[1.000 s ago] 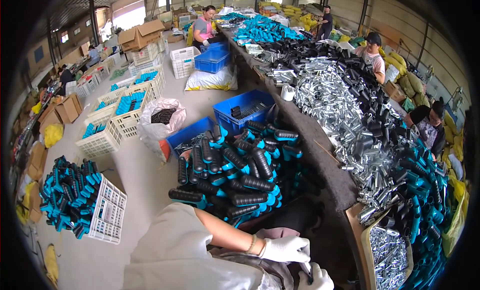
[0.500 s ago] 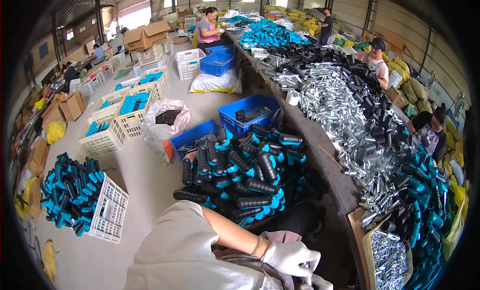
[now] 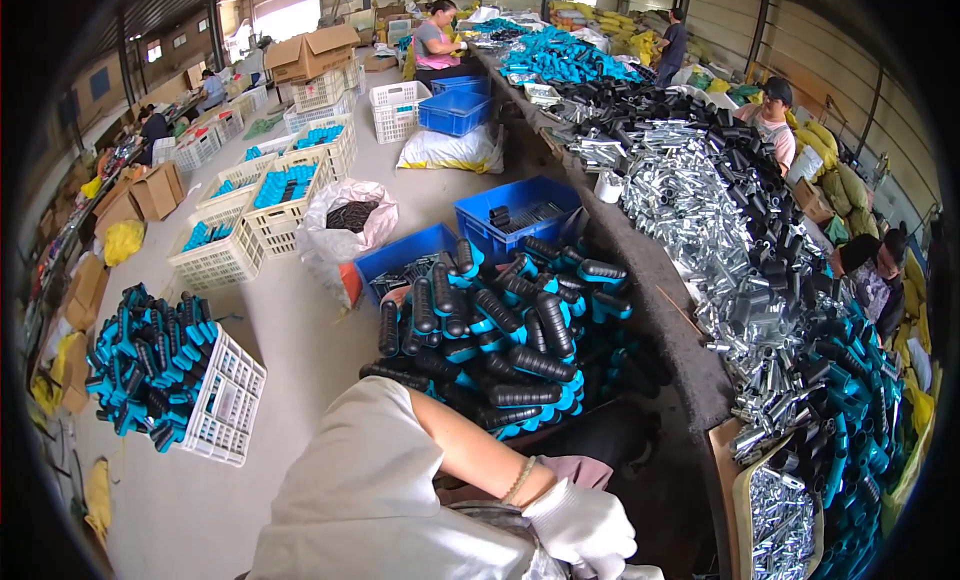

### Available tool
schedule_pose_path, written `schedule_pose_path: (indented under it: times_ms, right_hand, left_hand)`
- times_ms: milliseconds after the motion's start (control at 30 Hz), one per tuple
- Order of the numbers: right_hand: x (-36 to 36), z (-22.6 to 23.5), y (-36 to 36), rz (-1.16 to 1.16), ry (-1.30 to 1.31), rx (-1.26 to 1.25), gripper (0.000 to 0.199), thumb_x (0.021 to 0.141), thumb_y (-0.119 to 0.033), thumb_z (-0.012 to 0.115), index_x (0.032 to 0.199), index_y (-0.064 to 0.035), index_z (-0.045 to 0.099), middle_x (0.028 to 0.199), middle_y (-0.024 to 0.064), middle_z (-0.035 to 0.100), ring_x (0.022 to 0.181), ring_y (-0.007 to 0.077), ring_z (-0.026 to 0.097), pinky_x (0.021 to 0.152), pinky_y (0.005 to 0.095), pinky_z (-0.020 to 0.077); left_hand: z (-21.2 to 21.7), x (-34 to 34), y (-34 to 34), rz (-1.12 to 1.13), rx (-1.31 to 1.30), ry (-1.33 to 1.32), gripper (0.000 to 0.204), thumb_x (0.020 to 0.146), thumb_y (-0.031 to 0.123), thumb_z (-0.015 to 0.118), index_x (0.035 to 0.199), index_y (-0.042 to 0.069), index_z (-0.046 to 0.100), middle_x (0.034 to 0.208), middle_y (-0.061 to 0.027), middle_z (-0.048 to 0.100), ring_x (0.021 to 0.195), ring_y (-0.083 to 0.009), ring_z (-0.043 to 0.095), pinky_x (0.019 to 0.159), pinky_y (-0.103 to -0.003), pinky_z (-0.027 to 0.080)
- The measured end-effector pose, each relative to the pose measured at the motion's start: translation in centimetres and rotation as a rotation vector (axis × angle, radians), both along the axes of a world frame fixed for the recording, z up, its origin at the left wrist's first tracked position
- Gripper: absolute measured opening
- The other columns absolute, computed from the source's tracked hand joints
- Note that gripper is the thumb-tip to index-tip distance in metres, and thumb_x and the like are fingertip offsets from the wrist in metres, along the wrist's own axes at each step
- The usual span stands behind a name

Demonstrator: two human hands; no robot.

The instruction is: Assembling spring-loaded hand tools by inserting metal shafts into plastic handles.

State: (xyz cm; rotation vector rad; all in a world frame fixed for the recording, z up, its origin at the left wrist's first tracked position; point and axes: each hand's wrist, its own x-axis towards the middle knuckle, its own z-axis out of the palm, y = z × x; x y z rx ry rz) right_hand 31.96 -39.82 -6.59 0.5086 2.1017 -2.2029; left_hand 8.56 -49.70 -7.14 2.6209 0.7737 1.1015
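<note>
Head view: gloved left hand (image 3: pixel 585 525) rests curled low, holding nothing I can make out. Beyond it sits a heap of black-and-teal grips (image 3: pixel 500 335), seemingly light, rubbery, ribbed, best taken mid-barrel.

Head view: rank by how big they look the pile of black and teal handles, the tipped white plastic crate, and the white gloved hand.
1. Pile of black and teal handles
2. Tipped white plastic crate
3. White gloved hand, though nearness to the camera enlarges it.
</note>
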Motion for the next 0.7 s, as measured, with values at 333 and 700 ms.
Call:
schedule_pose_path:
  times_ms: [333,700]
  right_hand:
    - [-1.8,2.8,-1.7,-0.306,-0.003,0.713,0.043,0.089,-0.026,0.072,0.114,0.0091,0.066,0.093,0.0180,0.072,0.083,0.0219,0.066,0.078,0.0350,0.0519]
    - [-0.9,1.4,-1.9,-0.360,-0.047,0.639,0.054,0.090,-0.040,0.072,0.115,0.0068,0.066,0.082,0.0135,0.068,0.074,0.0173,0.062,0.069,0.0330,0.0512]
  left_hand:
    - [0.9,-1.3,0.9,0.275,-0.653,-0.199,0.021,0.089,0.026,0.065,0.102,0.010,0.067,0.103,-0.0100,0.066,0.085,-0.0265,0.065,0.072,-0.038,0.050]
    - [0.0,-1.2,1.1,0.231,-0.452,-0.179,0.024,0.089,0.020,0.060,0.105,0.005,0.067,0.101,-0.0131,0.063,0.094,-0.0313,0.064,0.080,-0.039,0.052]
